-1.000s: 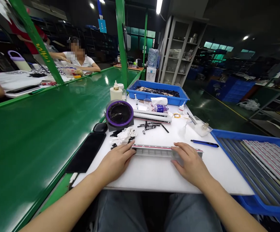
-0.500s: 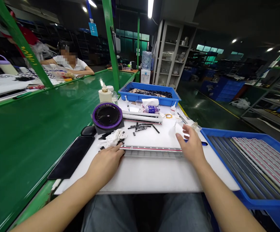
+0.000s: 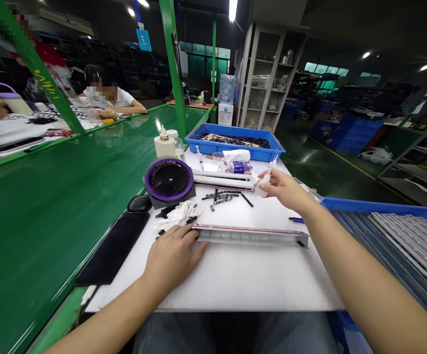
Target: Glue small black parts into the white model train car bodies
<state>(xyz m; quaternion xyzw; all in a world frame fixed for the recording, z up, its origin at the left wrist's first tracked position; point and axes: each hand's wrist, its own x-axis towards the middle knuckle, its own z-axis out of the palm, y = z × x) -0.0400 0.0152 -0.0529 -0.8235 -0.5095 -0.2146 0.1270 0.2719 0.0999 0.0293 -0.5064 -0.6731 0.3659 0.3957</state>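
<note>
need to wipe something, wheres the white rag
In the head view, the white rag lies on the white board, just above the left hand and in front of the purple-ringed holder.

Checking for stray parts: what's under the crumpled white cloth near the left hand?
Small black pieces stick out from under the edge of the crumpled white cloth, on the white work board. The cloth hides whatever lies beneath its middle.
</note>
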